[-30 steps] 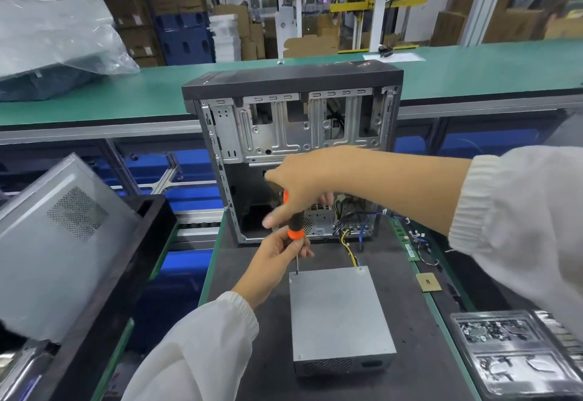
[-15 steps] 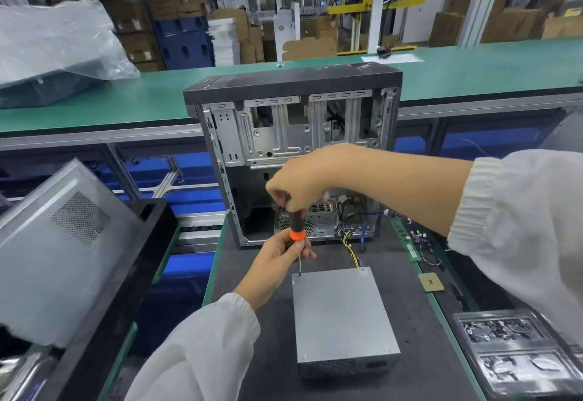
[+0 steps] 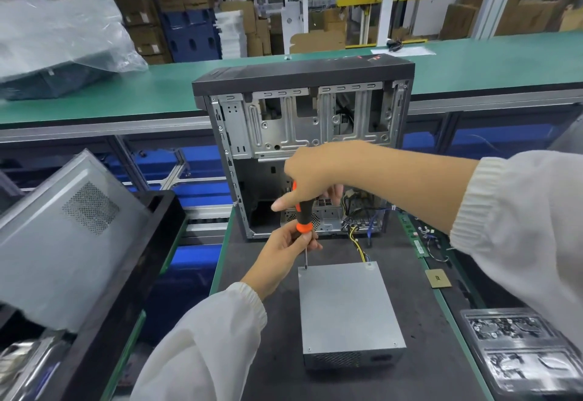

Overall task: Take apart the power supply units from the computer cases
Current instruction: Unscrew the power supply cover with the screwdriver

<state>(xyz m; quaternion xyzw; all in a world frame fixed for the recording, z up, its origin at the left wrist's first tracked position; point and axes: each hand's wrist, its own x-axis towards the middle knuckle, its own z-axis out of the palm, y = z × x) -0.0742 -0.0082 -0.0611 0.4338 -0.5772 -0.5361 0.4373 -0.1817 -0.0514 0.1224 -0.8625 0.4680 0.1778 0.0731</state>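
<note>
The power supply unit [image 3: 348, 309] lies flat on the dark tabletop [image 3: 271, 353], vent side toward the viewer, yellow and black cables [image 3: 358, 244] running from its far end into the computer case [image 3: 303, 145] standing open just behind it. A screwdriver [image 3: 302, 221] stands almost upright with its tip on the unit's far left corner. The left hand [image 3: 288, 250], reaching up from a white sleeve, pinches the thin shaft just under the orange collar, fingers curled round it. The right hand [image 3: 310, 180] comes across from the right, forearm nearly level, and its grip is closed over the top of the black and orange handle, forefinger pointing left. Both hands are above and just beyond the unit's corner, neither touching its lid.

Compared with half a second ago the hands and tool hold the same corner; the right forefinger now sticks out more plainly, and the unit has not shifted.

To the right lie a small square chip [image 3: 437, 278], a green memory stick [image 3: 419, 247] and a clear plastic tray [image 3: 520, 353]. On the left a grey side panel [image 3: 63, 236] leans in a black bin [image 3: 148, 243]. Beyond the case runs a green conveyor [image 3: 157, 91] carrying a plastic-wrapped bundle [image 3: 60, 38].
</note>
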